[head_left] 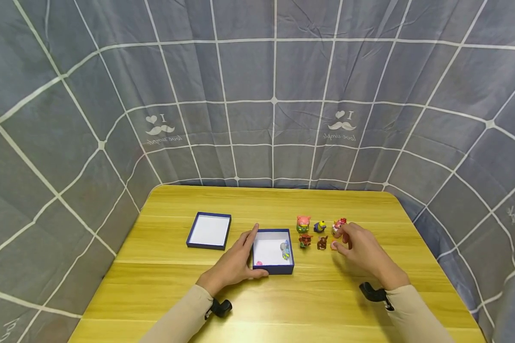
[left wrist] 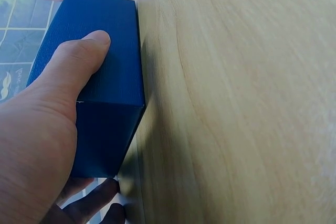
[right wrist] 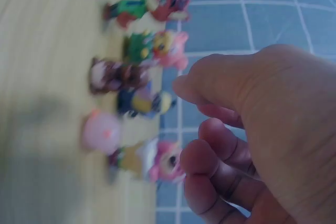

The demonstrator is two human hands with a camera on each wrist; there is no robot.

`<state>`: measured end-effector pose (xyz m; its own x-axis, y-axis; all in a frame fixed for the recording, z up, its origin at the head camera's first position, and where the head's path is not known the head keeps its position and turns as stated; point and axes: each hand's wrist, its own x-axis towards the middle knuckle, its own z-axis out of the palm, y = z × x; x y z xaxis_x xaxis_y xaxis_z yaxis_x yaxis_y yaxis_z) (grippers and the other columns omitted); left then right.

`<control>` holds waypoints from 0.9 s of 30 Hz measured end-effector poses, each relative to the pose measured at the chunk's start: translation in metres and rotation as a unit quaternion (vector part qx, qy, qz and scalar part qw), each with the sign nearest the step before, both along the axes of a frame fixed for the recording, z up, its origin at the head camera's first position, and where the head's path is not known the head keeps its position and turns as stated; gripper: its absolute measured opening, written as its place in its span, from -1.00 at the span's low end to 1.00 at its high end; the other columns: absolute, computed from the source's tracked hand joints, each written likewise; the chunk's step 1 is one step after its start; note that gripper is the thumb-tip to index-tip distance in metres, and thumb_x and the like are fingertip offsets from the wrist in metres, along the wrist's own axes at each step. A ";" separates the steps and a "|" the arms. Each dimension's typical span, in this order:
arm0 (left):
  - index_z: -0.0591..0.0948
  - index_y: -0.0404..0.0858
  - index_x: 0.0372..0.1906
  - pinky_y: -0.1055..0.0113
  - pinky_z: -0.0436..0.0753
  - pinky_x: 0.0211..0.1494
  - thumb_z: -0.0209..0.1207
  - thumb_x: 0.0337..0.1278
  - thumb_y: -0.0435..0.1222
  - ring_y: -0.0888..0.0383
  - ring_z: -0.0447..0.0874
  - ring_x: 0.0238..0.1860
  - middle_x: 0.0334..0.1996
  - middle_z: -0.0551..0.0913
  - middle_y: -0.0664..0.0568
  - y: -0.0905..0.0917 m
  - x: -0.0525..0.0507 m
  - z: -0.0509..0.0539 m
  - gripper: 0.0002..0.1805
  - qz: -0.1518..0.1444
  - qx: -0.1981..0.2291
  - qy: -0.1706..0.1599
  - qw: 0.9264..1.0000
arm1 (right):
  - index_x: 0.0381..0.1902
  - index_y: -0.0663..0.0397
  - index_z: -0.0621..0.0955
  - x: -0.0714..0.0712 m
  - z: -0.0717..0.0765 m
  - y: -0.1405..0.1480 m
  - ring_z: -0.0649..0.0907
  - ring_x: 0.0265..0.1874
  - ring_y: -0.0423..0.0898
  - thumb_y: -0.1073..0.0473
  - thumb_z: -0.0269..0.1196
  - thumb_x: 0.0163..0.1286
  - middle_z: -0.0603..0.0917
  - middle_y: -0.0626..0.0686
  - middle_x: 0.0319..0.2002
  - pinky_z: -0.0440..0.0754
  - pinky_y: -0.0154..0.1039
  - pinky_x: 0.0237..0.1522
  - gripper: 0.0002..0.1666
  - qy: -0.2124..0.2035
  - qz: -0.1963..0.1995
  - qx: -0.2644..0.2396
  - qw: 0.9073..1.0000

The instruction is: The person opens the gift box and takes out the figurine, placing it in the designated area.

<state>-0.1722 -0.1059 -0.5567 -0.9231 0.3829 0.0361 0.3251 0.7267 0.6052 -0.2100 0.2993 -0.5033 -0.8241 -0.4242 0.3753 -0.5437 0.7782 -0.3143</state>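
My left hand holds a dark blue square box at its left side, thumb along the front wall. Inside the white interior lie a grey, blue and yellow figurine and a small pink piece. My right hand hovers over the right end of a group of figurines, with fingers bent and a gap between thumb and fingertips. Nearest it are a pink-headed figurine and a round pink figurine. In the right wrist view the fingers hold nothing.
Between box and right hand stand a pink and green figurine, a blue and yellow one, a reddish one and a brown one. The lid lies left of the box. A grey curtain surrounds the wooden table.
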 end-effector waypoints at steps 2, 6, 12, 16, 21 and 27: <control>-0.14 -0.05 0.99 -0.24 0.62 0.70 0.68 0.23 0.26 -0.36 0.51 0.71 0.83 0.26 -0.36 0.000 0.000 0.000 0.56 -0.002 -0.001 0.001 1.000 | -0.15 0.06 0.75 -0.001 0.005 -0.007 0.46 -0.39 -0.29 0.31 0.69 0.35 0.61 -0.09 -0.36 0.47 -0.29 -0.35 -0.71 0.010 0.012 0.005 1.000; -0.15 -0.07 0.99 -0.25 0.62 0.71 0.68 0.23 0.27 -0.37 0.50 0.72 0.84 0.24 -0.36 0.000 -0.001 -0.001 0.56 -0.003 -0.003 0.002 1.000 | -0.07 0.08 0.81 -0.001 0.015 -0.024 0.52 -0.42 -0.25 0.32 0.66 0.39 0.68 -0.06 -0.31 0.50 -0.32 -0.37 -0.75 0.003 0.031 0.008 0.999; -0.11 -0.10 0.99 -0.27 0.65 0.67 0.68 0.23 0.28 -0.38 0.53 0.69 0.82 0.27 -0.38 0.000 -0.001 -0.001 0.55 -0.004 -0.004 0.007 1.000 | -0.01 0.10 0.84 -0.003 0.021 -0.052 0.66 -0.35 -0.15 0.30 0.62 0.45 0.77 -0.01 -0.22 0.59 -0.34 -0.34 -0.78 -0.011 0.056 0.011 0.998; -0.10 -0.11 0.99 -0.26 0.65 0.67 0.68 0.22 0.28 -0.37 0.53 0.69 0.82 0.27 -0.37 0.000 0.000 -0.001 0.55 -0.001 -0.004 0.006 1.000 | 0.02 0.11 0.84 -0.003 0.021 -0.069 0.68 -0.34 -0.10 0.27 0.65 0.45 0.80 0.04 -0.17 0.59 -0.36 -0.33 -0.75 -0.024 0.078 0.014 0.997; -0.10 -0.09 0.99 -0.25 0.64 0.68 0.67 0.22 0.29 -0.37 0.53 0.69 0.82 0.28 -0.37 0.000 0.000 -0.002 0.55 0.000 -0.007 0.005 1.000 | 0.11 0.10 0.84 -0.004 0.024 -0.086 0.67 -0.28 -0.15 0.21 0.66 0.48 0.79 0.04 -0.13 0.65 -0.34 -0.24 -0.68 -0.043 0.102 0.031 0.993; -0.11 -0.08 0.99 -0.23 0.66 0.67 0.67 0.24 0.27 -0.33 0.56 0.67 0.82 0.28 -0.35 0.000 0.000 0.000 0.54 -0.003 -0.004 0.006 1.000 | 0.18 0.04 0.84 -0.011 0.027 -0.101 0.66 -0.28 -0.17 0.16 0.64 0.52 0.79 0.04 -0.09 0.66 -0.33 -0.22 -0.66 -0.060 0.114 0.066 0.989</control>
